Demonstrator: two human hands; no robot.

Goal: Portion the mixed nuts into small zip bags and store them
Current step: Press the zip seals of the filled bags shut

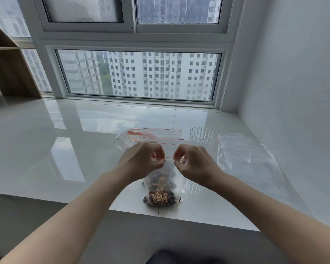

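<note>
My left hand [141, 161] and right hand [194, 162] pinch the red-striped top of a small zip bag [163, 184] of mixed nuts [160, 198], its bottom resting on the glossy surface [65, 149]. Beyond lie empty zip bags [161, 135], a ribbed clear cup [202, 134], and perhaps a larger plastic bag [246, 159].

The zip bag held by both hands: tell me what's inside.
The zip bag holds mixed nuts, pale and dark pieces heaped at the bottom. Its upper part is partly hidden behind both hands.
</note>
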